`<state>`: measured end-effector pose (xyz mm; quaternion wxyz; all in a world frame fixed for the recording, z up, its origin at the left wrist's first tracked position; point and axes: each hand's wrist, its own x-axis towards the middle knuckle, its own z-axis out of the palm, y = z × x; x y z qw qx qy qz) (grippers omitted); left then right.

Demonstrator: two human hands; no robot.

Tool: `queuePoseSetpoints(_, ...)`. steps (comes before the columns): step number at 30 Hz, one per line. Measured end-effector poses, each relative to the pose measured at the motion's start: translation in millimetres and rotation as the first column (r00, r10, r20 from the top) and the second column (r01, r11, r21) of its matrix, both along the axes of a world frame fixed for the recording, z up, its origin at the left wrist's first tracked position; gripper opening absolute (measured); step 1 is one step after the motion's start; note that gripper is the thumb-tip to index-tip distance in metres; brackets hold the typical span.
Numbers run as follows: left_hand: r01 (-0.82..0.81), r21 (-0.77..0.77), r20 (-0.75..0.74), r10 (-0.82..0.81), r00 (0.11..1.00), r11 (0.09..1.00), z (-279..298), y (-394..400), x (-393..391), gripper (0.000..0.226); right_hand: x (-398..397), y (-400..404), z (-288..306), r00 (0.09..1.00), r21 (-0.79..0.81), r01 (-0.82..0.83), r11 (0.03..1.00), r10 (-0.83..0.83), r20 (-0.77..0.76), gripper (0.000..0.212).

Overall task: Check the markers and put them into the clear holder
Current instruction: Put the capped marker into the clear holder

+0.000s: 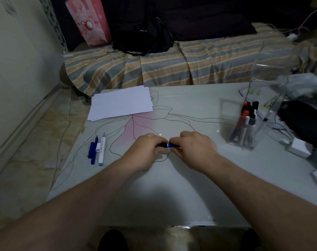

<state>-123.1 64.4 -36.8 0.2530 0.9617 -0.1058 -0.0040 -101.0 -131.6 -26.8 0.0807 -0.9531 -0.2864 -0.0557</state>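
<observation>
Both hands meet at the middle of the pale table point(172, 187). My left hand point(146, 149) and my right hand point(193, 147) together grip a dark marker with a blue and white band point(167, 145), held level just above the tabletop; most of it is hidden by my fingers. At the table's left lie a blue pen point(94, 151) and a white marker with a light blue end point(102, 149), side by side. The clear holder point(260, 113) stands at the right and contains several markers point(246, 122) with black, red and grey caps.
A stack of white paper point(121, 103) lies at the far left of the table. A white charger block point(298, 147), cables and a black object point(302, 118) crowd the right edge. A striped bed point(172, 66) with a black bag runs behind.
</observation>
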Motion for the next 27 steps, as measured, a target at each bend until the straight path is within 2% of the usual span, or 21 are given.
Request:
queuePoseSetpoints(4,0.032,0.161,0.039,-0.039,0.998,0.986,8.1,-0.1,-4.5,0.019,-0.2,-0.7,3.4,0.999,0.008,-0.032,0.999,0.032,0.033,0.028)
queuePoseSetpoints(10,0.074,0.128,0.114,-0.089,0.990,0.989,23.5,-9.6,-10.3,0.011,-9.3,-0.8,13.4,0.998,0.052,-0.036,0.998,0.033,0.056,0.033)
queuePoseSetpoints(13,0.106,0.143,0.112,-0.122,0.986,0.984,30.7,-14.0,-12.9,0.011,-11.5,-6.4,15.8,0.999,0.122,-0.039,0.992,0.040,-0.010,0.028)
queuePoseSetpoints(16,0.099,0.121,0.103,-0.112,0.988,0.988,40.1,-24.6,-13.9,0.014,-6.8,-18.7,20.5,0.983,0.210,-0.100,0.973,0.129,-0.129,0.016)
queuePoseSetpoints(17,0.080,0.060,0.103,-0.086,0.991,0.995,44.0,-30.0,-13.8,0.016,-4.3,-24.2,25.1,0.978,0.207,-0.118,0.971,0.150,-0.144,0.016)
queuePoseSetpoints(19,0.010,-0.172,0.086,0.005,0.996,0.985,53.9,-43.9,-13.2,0.018,2.3,-38.9,36.8,0.978,0.218,-0.155,0.964,0.180,-0.103,0.014)
queuePoseSetpoints(22,-0.037,-0.509,0.059,0.078,0.995,0.860,67.7,-71.2,-7.0,0.021,9.3,-65.7,59.2,0.986,0.335,-0.164,0.928,0.150,0.068,0.017)
queuePoseSetpoints(25,0.015,-0.704,0.031,0.011,0.999,0.710,76.3,-102.3,0.1,0.016,14.4,-97.5,84.9,0.976,0.460,-0.031,0.887,-0.073,0.207,0.019)
queuePoseSetpoints(27,0.039,-0.706,0.028,-0.027,0.999,0.707,76.2,-118.6,0.8,0.010,22.6,-125.1,96.1,0.939,0.617,0.088,0.782,-0.272,0.210,0.022)
